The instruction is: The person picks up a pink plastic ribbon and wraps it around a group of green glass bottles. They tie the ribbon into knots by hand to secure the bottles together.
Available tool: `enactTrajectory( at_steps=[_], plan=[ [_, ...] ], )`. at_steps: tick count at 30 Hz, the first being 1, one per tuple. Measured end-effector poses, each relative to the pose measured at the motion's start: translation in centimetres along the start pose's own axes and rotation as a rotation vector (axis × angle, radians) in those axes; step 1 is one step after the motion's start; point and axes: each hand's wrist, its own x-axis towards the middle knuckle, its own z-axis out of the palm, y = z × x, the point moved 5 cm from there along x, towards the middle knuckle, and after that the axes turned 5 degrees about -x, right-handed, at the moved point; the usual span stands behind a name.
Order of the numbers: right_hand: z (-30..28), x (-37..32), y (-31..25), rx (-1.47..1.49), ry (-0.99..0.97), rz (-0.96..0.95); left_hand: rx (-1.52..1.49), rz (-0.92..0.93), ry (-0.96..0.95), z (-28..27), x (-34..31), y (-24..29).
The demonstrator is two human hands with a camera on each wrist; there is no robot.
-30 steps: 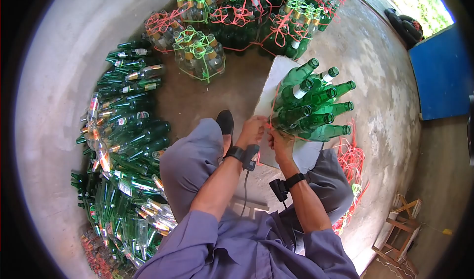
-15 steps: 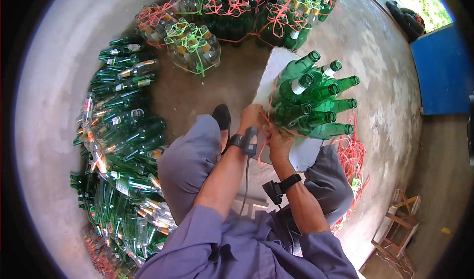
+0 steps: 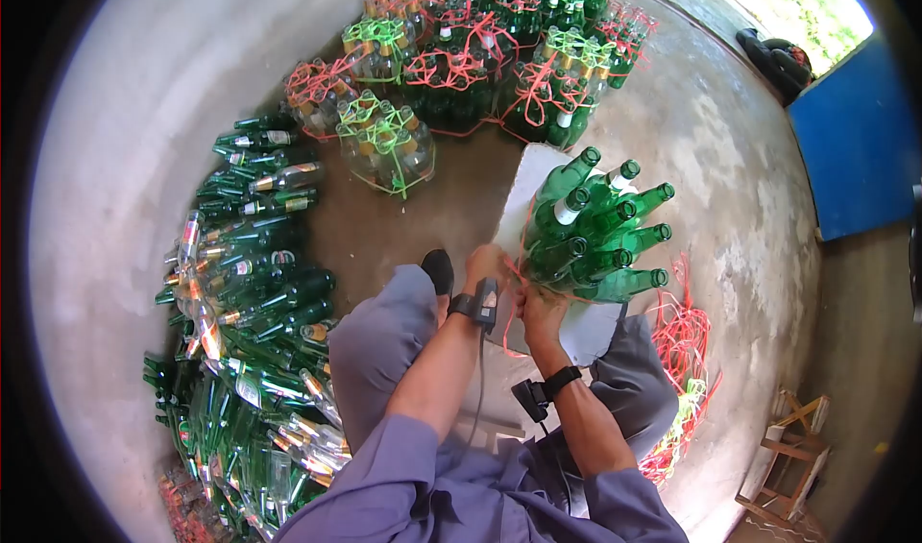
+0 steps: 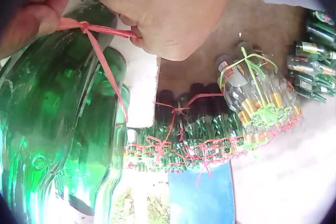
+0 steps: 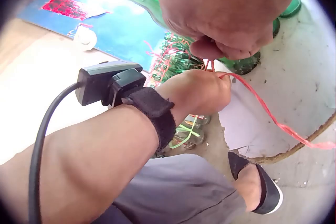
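A cluster of green glass bottles (image 3: pixel 600 221) stands on a whitish board (image 3: pixel 511 193) in front of the person. Red plastic string (image 4: pixel 107 69) runs round the bottles, with a small knot (image 4: pixel 85 26) against their side. My left hand (image 3: pixel 488 268) grips the string on one side of the knot, its fingers curled in. Close to the bottles, my right hand (image 3: pixel 544 314) pinches the string on the other side. Between the two hands the string is drawn taut in the left wrist view. A loose string end (image 5: pixel 268 109) trails over the board in the right wrist view.
Loose bottles (image 3: pixel 259 293) lie heaped along the wall at left. Tied bundles (image 3: pixel 461 72) stand at the back, with one green-tied bundle (image 3: pixel 384 149) nearer. A tangle of red string (image 3: pixel 680 337) lies at right, beyond the knee. A wooden frame (image 3: pixel 788 457) sits lower right.
The head view has dipped and come back up. My left hand has drawn slightly away from the right, leaving string stretched between them. The bottle cluster stays on the board.
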Motion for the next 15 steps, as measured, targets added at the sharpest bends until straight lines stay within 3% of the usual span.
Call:
enactTrajectory(
  at_steps=[2, 4, 5, 7, 8, 10, 11, 13, 15],
  plan=[
    [-0.3, 0.6, 1.0, -0.005, 0.013, 0.043, 0.107, 0.037, -0.022, -0.4, 0.5, 0.4],
    [-0.3, 1.0, 1.8, -0.304, -0.050, -0.287, -0.637, -0.128, -0.048, 0.7, 1.3, -3.9],
    [-0.2, 0.6, 1.1, -0.301, -0.049, -0.284, -0.633, -0.130, -0.050, 0.7, 1.1, -4.9],
    [-0.1, 0.1, 0.4, 0.113, -0.026, 0.093, -0.578, 0.171, 0.015, -0.9, 0.8, -4.1],
    [-0.1, -0.2, -0.1, 0.119, -0.026, 0.089, -0.571, 0.176, 0.014, -1.3, 0.6, -3.7],
    [-0.3, -0.9, 0.2, 0.228, -0.027, 0.238, -1.729, -0.217, -0.129, -1.4, -1.4, -1.2],
    [-0.6, -1.3, 0.0, 0.230, -0.032, 0.235, -1.726, -0.211, -0.126, -1.8, -2.3, 0.6],
    [-1.2, -1.9, 0.1, 0.161, -0.068, 0.363, -1.344, -0.456, 0.260, -2.9, -4.2, 2.9],
    [-1.6, -2.8, -1.7, 0.155, -0.130, 0.312, -1.265, -0.437, 0.253, -4.0, -6.1, 7.1]
  ],
)
